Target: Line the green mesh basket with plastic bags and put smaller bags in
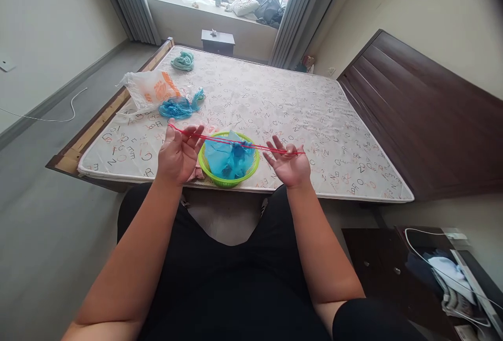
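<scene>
A thin red string (pixel 257 147) is stretched as a loop between my two hands, its strands nearly parallel. My left hand (pixel 175 158) is palm up with fingers spread, and the string passes around its thumb and over its fingers. On the other side, my right hand (pixel 291 167) has the string across its spread, slightly curled fingers and thumb. Behind the string, a lime-green plastic basket (pixel 228 183) stands at the near edge of the mattress. Crumpled blue plastic (pixel 218 157) lies in it. A pinkish cloth (pixel 197 174) shows beside the basket, partly hidden.
The patterned mattress (pixel 283 100) fills the middle, with a dark headboard (pixel 424 116) at right. On it lie a white plastic bag (pixel 143 89), blue crumpled plastic (pixel 176 108) and a teal coil (pixel 183 61). A dark cabinet (pixel 377 262) stands near right.
</scene>
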A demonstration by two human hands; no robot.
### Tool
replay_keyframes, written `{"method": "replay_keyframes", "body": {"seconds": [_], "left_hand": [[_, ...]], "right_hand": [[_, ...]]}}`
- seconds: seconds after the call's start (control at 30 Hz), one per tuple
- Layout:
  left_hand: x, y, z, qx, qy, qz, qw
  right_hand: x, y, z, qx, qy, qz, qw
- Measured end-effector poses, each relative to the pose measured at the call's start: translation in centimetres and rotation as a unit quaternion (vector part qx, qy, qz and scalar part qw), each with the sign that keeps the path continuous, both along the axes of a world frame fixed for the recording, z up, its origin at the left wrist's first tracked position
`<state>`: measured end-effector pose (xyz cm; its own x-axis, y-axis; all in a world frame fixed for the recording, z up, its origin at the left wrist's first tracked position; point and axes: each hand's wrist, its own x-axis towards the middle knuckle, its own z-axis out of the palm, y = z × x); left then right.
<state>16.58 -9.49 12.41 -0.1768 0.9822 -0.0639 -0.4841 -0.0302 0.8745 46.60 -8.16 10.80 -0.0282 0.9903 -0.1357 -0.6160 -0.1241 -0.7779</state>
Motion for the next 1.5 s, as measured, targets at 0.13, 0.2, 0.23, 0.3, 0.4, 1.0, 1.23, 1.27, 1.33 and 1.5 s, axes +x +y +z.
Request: {"method": "replay_keyframes", "body": {"seconds": [0.13,0.2,0.23,0.3,0.4,1.0,1.23,1.27,1.33,1.5], "left_hand": [[0.0,0.4,-1.0,0.040,-0.020,0.025,0.999],[0.4,0.0,-0.8,0.046,-0.019,-0.019,0.999],[0.8,-0.3,-0.6,0.044,-0.019,-0.048,0.998],[1.7,-1.0,-0.2,0.031,-0.012,-0.119,0.992],[3.3,-1.9,0.4,0.018,0.031,-0.233,0.972],[6.0,-3.0,-0.8,0.055,0.201,-0.305,0.929],[6.3,-2.9,-1.6,0.059,0.357,-0.261,0.895],[6.5,-3.0,-1.8,0.062,0.369,-0.292,0.880],[6.9,-3.2,-2.0,0.080,0.384,-0.341,0.855],[7.1,-3.3,-2.3,0.077,0.368,-0.356,0.856]], "right_hand": [[-0.4,-0.3,0.6,0.033,-0.006,-0.013,0.999],[-0.8,-0.5,1.2,0.026,-0.035,0.039,0.998],[-1.1,-0.6,1.5,0.024,-0.054,0.068,0.996],[-2.0,-1.0,2.1,0.031,-0.097,0.113,0.988],[-3.6,-1.8,3.0,0.062,-0.166,0.153,0.972],[-7.0,-1.8,2.0,0.016,-0.168,0.090,0.982],[-7.1,-2.4,3.3,0.058,-0.164,0.036,0.984],[-7.4,-2.6,3.4,0.074,-0.173,0.052,0.981],[-8.2,-3.0,3.5,0.104,-0.193,0.089,0.972],[-7.4,-2.8,3.7,0.216,-0.239,0.189,0.928]]}}
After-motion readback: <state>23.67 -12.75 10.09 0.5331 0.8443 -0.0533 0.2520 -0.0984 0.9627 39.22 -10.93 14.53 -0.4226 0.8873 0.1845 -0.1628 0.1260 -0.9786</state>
